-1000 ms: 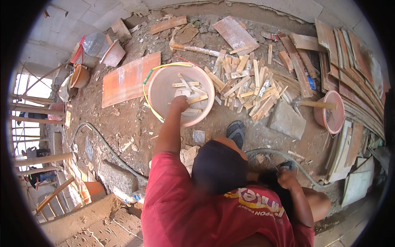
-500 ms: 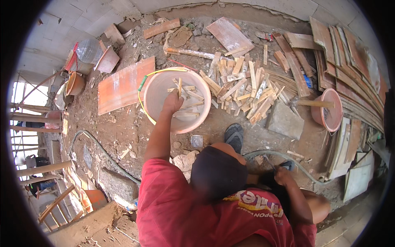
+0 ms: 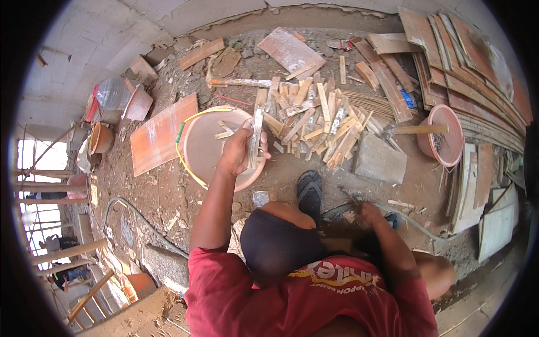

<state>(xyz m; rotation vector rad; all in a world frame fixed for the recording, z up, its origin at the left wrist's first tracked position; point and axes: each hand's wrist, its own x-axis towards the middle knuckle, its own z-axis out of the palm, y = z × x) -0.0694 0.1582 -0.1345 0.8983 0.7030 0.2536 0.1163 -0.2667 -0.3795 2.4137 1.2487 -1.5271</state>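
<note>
My left hand [image 3: 237, 151] is closed round a short wooden strip [image 3: 256, 136], held upright over the right side of a large pale pink bucket [image 3: 193, 147]. In the bucket lie a few loose wood pieces [image 3: 224, 130]; hand and forearm hide part of the inside. Just right of the bucket rises a heap of short wooden strips [image 3: 323, 121]. My right hand [image 3: 369, 214], low by my right knee, is closed on a thin dark tool [image 3: 351, 196] whose kind I cannot make out.
A hammer [image 3: 418, 129] rests across a pink bucket [image 3: 441, 143] at the right, near stacked boards [image 3: 471, 67]. A concrete block [image 3: 380, 157] lies before the heap. A hose [image 3: 140, 219] curves over the ground. An orange board [image 3: 163, 132] lies left of the bucket.
My left hand has come up from inside the bucket toward the right and now holds a wooden strip upright. My right hand has moved slightly left and up with its tool.
</note>
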